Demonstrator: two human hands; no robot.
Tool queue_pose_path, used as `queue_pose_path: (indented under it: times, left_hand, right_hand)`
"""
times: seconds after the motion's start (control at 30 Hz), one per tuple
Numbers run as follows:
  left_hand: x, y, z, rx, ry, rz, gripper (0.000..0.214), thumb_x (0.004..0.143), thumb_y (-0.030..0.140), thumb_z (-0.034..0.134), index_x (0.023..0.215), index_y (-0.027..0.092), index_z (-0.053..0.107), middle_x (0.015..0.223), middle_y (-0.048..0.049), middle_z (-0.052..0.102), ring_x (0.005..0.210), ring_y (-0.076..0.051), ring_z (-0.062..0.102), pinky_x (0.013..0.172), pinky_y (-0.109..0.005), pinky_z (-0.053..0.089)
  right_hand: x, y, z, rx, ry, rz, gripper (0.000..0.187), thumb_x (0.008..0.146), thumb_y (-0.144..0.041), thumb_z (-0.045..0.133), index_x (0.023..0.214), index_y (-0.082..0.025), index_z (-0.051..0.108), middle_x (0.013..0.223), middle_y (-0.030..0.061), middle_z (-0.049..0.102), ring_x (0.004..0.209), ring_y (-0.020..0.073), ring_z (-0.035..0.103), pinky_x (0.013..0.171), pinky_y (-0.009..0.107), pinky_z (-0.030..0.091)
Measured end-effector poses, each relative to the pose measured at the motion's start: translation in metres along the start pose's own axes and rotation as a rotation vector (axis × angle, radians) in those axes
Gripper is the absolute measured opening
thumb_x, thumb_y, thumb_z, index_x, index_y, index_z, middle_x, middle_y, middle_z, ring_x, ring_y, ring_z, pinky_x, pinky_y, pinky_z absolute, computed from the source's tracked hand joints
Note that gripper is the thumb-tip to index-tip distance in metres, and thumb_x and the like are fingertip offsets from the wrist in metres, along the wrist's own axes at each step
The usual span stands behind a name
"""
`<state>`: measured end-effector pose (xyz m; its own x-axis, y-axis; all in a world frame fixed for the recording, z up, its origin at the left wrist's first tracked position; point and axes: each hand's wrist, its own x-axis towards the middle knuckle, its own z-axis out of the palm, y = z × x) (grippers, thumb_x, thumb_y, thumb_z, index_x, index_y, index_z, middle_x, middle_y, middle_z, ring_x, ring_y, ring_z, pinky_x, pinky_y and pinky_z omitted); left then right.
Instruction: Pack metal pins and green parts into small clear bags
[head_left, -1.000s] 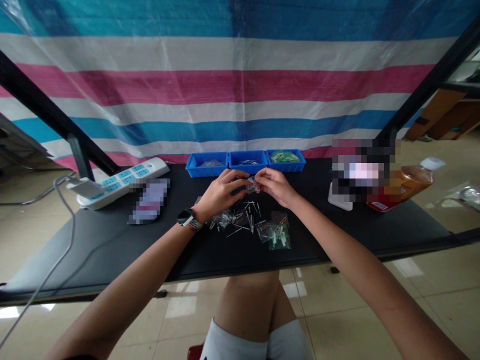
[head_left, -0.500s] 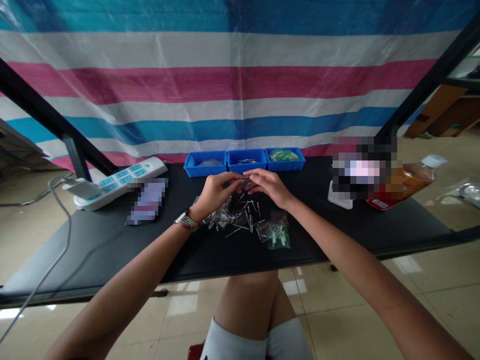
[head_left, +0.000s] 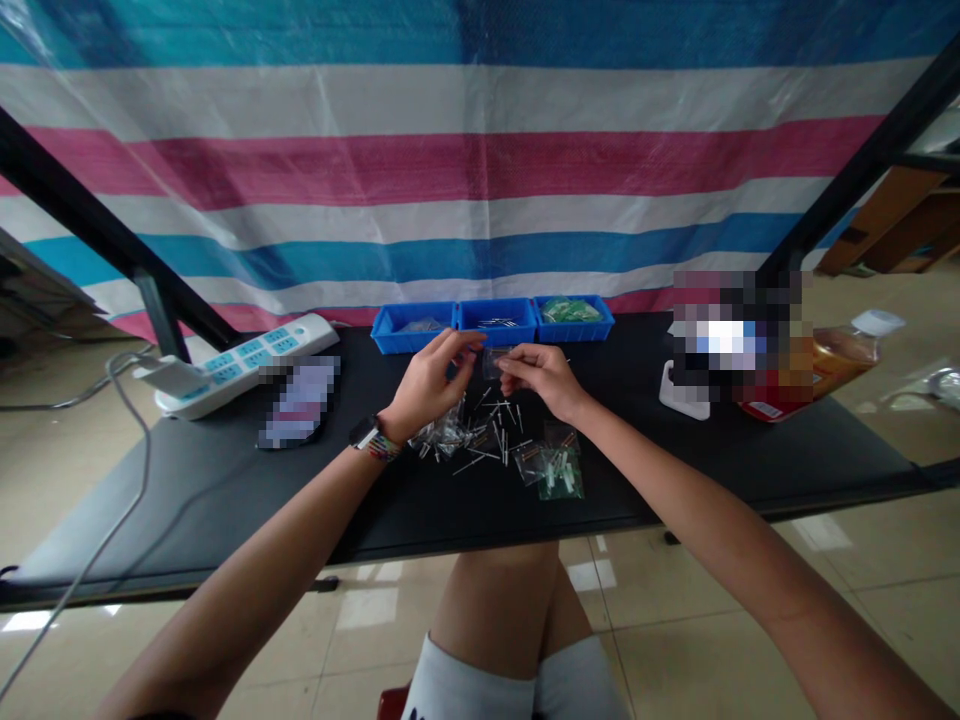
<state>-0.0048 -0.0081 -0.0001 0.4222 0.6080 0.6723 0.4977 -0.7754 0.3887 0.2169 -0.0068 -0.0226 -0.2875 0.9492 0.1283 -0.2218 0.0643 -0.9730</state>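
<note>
I have both hands close together over the black table (head_left: 645, 480), with a small clear bag (head_left: 491, 362) between them. The right hand (head_left: 551, 380) pinches the bag's near edge between thumb and fingertips. The left hand (head_left: 431, 380) is bent beside it, its thumb a little apart from its fingers; from my camera I cannot tell whether those fingertips touch the bag or hold something small.

I judge the step in hand to be fingertip work on this one bag, perhaps at its mouth, though I cannot make out what is inside. To my mind, the next move calls for a steady right pinch and a light, precise left fingertip, since such thin film should crumple easily.

Just below the hands, I see loose metal rods (head_left: 501, 442) scattered about, with a heap of clear bags (head_left: 444, 438) on the left hand's near side. Nearer me than the right hand lies a green bag (head_left: 561, 482) with white pieces. Just beyond the hands stand three blue trays: the left tray (head_left: 416, 345) with clear film, the middle tray (head_left: 497, 335) with rods, the right tray (head_left: 576, 332) with green packets.
</note>
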Motion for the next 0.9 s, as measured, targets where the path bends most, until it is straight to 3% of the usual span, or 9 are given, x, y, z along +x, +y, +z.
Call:
queue_pose_path:
  times: [0.1, 0.2, 0.3, 0.4, 0.53, 0.63, 0.8, 0.9]
  left_hand:
    - [0.002, 0.001, -0.003, 0.109, -0.058, 0.152, 0.035, 0.108, 0.021, 0.055, 0.139, 0.028, 0.069, 0.141, -0.0112, 0.07, 0.124, -0.028, 0.066, 0.106, -0.048, 0.055]
    - [0.004, 0.001, -0.004, 0.112, -0.088, 0.201, 0.025, 0.107, 0.026, 0.062, 0.128, 0.028, 0.075, 0.132, -0.0093, 0.076, 0.119, -0.028, 0.068, 0.103, -0.049, 0.056]
    - [0.003, -0.001, 0.0, 0.034, -0.04, 0.13, 0.019, 0.108, 0.03, 0.062, 0.116, 0.024, 0.078, 0.11, -0.0077, 0.08, 0.106, -0.025, 0.071, 0.096, -0.044, 0.058]
    - [0.002, -0.002, 0.004, -0.081, 0.011, -0.009, 0.018, 0.106, 0.032, 0.065, 0.111, 0.022, 0.079, 0.103, -0.0064, 0.081, 0.096, -0.022, 0.073, 0.089, -0.039, 0.058]
    - [0.002, 0.003, 0.007, -0.284, -0.012, -0.185, 0.03, 0.1, 0.033, 0.073, 0.128, 0.022, 0.072, 0.095, -0.0042, 0.08, 0.09, -0.02, 0.076, 0.085, -0.034, 0.059]
    - [0.003, 0.006, 0.007, -0.357, -0.023, -0.194, 0.043, 0.099, 0.032, 0.075, 0.138, 0.021, 0.063, 0.093, -0.0029, 0.078, 0.088, -0.019, 0.076, 0.085, -0.033, 0.06]
    - [0.004, 0.003, 0.002, -0.114, -0.061, 0.011, 0.023, 0.106, 0.024, 0.059, 0.125, 0.023, 0.073, 0.124, -0.0102, 0.077, 0.114, -0.025, 0.073, 0.101, -0.044, 0.057]
    - [0.004, 0.003, -0.001, 0.076, -0.05, 0.109, 0.022, 0.105, 0.024, 0.062, 0.121, 0.027, 0.077, 0.146, -0.0101, 0.069, 0.128, -0.03, 0.065, 0.108, -0.052, 0.052]
  right_hand:
    - [0.0, -0.002, -0.001, 0.059, -0.023, 0.043, 0.043, 0.067, -0.052, 0.099, 0.08, -0.018, 0.075, 0.071, 0.0013, 0.073, 0.062, 0.0157, 0.07, 0.066, 0.032, 0.064]
    - [-0.001, -0.004, -0.002, 0.093, -0.073, 0.057, 0.044, 0.072, -0.055, 0.095, 0.081, -0.018, 0.073, 0.072, 0.0014, 0.072, 0.062, 0.0155, 0.07, 0.064, 0.031, 0.063]
    - [-0.001, -0.007, -0.004, 0.064, -0.072, 0.009, 0.049, 0.083, -0.066, 0.082, 0.085, -0.018, 0.073, 0.075, 0.0035, 0.072, 0.062, 0.0162, 0.07, 0.059, 0.03, 0.062]
    - [-0.003, -0.009, -0.004, -0.026, 0.001, -0.105, 0.046, 0.081, -0.062, 0.086, 0.092, -0.02, 0.07, 0.084, 0.0022, 0.071, 0.066, 0.0159, 0.071, 0.057, 0.028, 0.06]
    - [-0.004, -0.007, 0.0, -0.069, 0.02, -0.151, 0.045, 0.074, -0.052, 0.093, 0.098, -0.022, 0.07, 0.087, -0.0005, 0.069, 0.065, 0.0148, 0.07, 0.056, 0.028, 0.061]
    - [-0.002, -0.004, 0.001, -0.043, 0.015, -0.116, 0.042, 0.074, -0.051, 0.094, 0.091, -0.02, 0.071, 0.078, -0.0011, 0.069, 0.059, 0.0138, 0.067, 0.057, 0.029, 0.061]
    - [0.002, -0.002, -0.004, 0.056, 0.048, -0.038, 0.049, 0.067, -0.048, 0.098, 0.099, -0.022, 0.07, 0.079, -0.0023, 0.073, 0.062, 0.0141, 0.068, 0.062, 0.03, 0.063]
    - [0.002, -0.002, -0.004, 0.07, 0.027, -0.017, 0.052, 0.067, -0.047, 0.099, 0.102, -0.022, 0.07, 0.081, -0.0018, 0.075, 0.063, 0.0145, 0.069, 0.062, 0.03, 0.063]
